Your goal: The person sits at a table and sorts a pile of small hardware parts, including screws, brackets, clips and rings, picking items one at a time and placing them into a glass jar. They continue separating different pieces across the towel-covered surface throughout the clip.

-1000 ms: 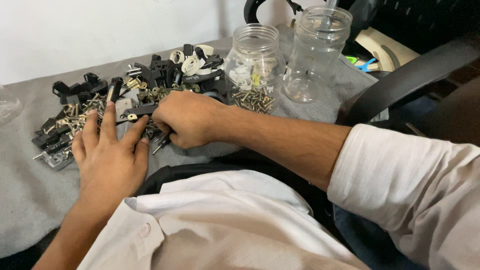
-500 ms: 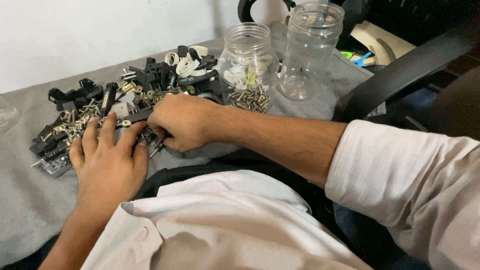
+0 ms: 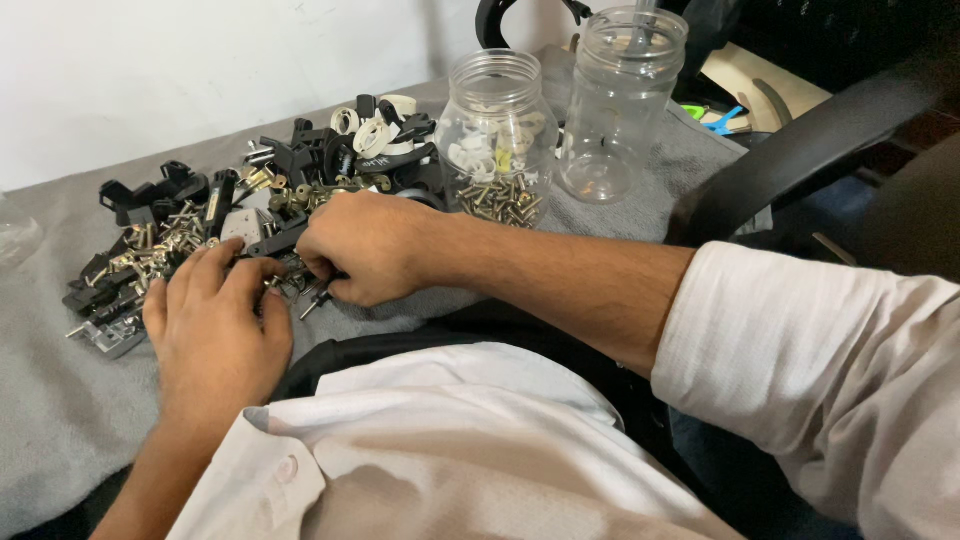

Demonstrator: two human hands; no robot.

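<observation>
Both hands are down in a messy pile of small hardware (image 3: 270, 215), black plastic clips and brassy screws spread on the grey cloth over the desk (image 3: 60, 420). The left hand (image 3: 215, 325) lies flat, grip open, fingertips on the parts. The right hand (image 3: 365, 245) is curled, pinching small screws at the pile's near edge. Two clear jars (image 3: 500, 125) stand just behind.

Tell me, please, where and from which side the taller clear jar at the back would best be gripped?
Probably around the straight wall just under the neck of the taller clear jar, coming from its right side. It stands upright and lidless, the shorter jar crowds its left, and the heap of screws and black clips lies further left.
</observation>
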